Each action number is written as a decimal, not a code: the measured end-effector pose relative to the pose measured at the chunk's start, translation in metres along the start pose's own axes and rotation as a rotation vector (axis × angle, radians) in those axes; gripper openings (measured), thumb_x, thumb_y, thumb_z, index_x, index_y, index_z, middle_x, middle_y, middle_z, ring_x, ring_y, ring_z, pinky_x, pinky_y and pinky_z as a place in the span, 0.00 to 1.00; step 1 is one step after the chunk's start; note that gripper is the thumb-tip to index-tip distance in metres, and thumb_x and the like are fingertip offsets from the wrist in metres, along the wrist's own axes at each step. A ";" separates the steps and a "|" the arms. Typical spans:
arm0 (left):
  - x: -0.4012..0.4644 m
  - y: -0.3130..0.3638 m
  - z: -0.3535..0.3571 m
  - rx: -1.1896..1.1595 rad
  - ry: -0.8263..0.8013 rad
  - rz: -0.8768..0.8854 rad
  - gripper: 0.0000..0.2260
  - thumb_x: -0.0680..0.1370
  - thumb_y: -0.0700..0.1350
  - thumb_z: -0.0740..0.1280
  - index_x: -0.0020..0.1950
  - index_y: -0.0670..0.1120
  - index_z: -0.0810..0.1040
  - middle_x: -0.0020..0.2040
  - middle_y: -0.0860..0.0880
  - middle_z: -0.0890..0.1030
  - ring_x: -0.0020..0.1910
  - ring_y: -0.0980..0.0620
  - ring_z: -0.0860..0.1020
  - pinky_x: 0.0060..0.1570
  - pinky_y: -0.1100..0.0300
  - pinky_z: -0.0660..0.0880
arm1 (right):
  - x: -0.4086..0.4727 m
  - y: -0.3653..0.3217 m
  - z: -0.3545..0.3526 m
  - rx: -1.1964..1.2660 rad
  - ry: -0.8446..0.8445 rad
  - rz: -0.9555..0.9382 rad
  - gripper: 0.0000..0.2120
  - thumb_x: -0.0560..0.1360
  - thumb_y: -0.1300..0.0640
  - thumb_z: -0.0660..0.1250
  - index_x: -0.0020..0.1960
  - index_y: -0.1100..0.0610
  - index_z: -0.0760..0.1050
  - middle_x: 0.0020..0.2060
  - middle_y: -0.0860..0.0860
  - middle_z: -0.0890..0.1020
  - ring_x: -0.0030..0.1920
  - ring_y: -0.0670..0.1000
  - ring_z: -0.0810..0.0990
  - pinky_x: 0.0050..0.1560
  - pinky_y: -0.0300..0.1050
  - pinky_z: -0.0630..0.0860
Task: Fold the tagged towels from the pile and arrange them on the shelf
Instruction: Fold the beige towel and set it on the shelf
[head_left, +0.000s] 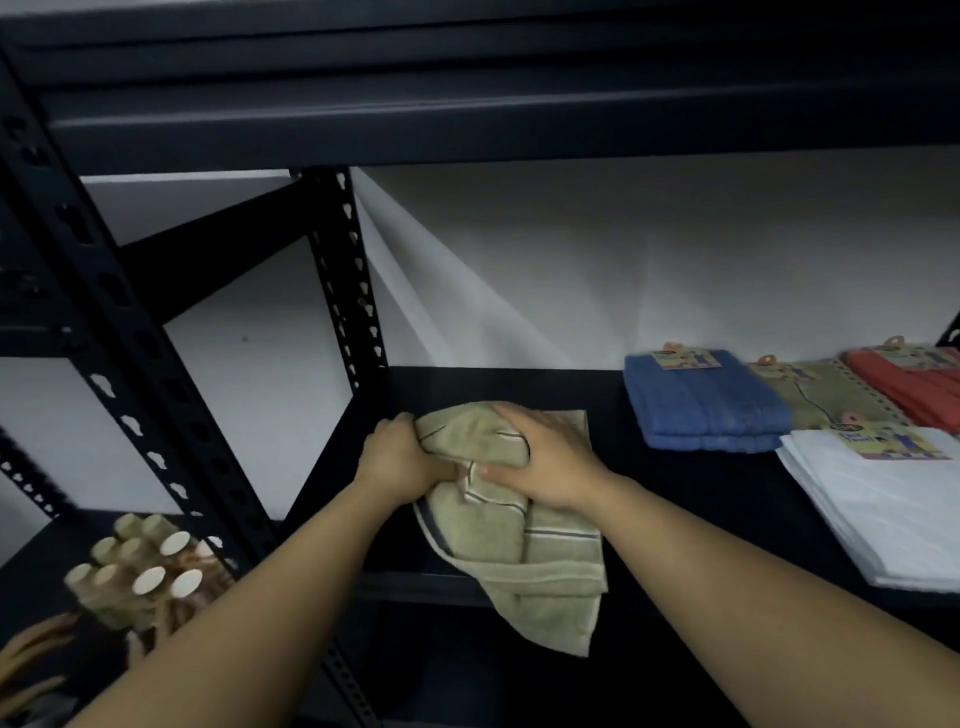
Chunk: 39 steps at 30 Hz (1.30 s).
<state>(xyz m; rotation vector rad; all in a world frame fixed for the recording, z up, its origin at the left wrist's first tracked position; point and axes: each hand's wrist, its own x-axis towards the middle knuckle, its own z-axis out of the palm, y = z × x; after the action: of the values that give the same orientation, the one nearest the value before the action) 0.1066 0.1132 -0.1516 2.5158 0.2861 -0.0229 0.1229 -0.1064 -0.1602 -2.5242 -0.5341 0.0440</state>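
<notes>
Item: olive striped towel (498, 530), unfolded stock, currently being worked. It is lying bunched on the black shelf board (519, 384), well to the left of the blue folded towel (696, 400), with its lower corner hanging over the board's front edge. No tag is showing on it from this angle.

Left hand (400, 457): closing around the towel's left edge, fingers curled into the cloth, on the side farthest from the blue folded towel. Judged purpose: it is pinning that edge so the fabric is not sliding while the other hand is shaping it.

Right hand (540, 462): lying palm-down over the towel's bunched middle, fingers spread and pressing, thumb tucked against the fabric; it is bearing on the cloth rather than pinching it. Judged purpose: it is flattening the heap before a fold is made.

Finished stock, all tagged and lying flat: the blue folded towel; touching its right side, an olive folded towel (815, 395); beyond that, a red folded towel (914, 384); in front of the olive one, a white folded towel (883, 514). They are sitting in tight rows, presumably leaving the board left of the blue one free as working room.

Step in hand, by judgement: folding is only beginning; placing beside the blue one is not yet done.
</notes>
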 end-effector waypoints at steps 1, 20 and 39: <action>-0.002 -0.001 -0.001 -0.124 -0.018 0.009 0.35 0.59 0.60 0.83 0.60 0.47 0.78 0.54 0.49 0.80 0.53 0.49 0.80 0.45 0.56 0.79 | -0.003 0.003 0.004 -0.033 0.003 0.000 0.42 0.72 0.29 0.69 0.81 0.38 0.59 0.78 0.45 0.67 0.76 0.54 0.65 0.76 0.53 0.63; -0.037 0.041 -0.010 -0.709 -0.359 0.017 0.14 0.78 0.53 0.69 0.41 0.43 0.82 0.37 0.41 0.82 0.33 0.48 0.80 0.33 0.59 0.77 | -0.046 -0.013 -0.008 0.474 0.139 0.158 0.27 0.79 0.30 0.58 0.76 0.33 0.64 0.66 0.35 0.73 0.66 0.39 0.71 0.67 0.40 0.68; -0.123 0.108 0.010 -0.840 -0.386 0.156 0.12 0.81 0.34 0.65 0.45 0.41 0.87 0.44 0.38 0.86 0.40 0.45 0.85 0.41 0.54 0.82 | -0.123 0.010 -0.077 0.427 0.374 0.016 0.11 0.71 0.52 0.79 0.47 0.46 0.78 0.46 0.47 0.81 0.45 0.45 0.79 0.47 0.43 0.75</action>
<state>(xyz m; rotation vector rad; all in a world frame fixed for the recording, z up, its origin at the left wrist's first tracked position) 0.0092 -0.0035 -0.0889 1.6451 -0.0619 -0.2651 0.0240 -0.2006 -0.1097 -2.0515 -0.3118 -0.2741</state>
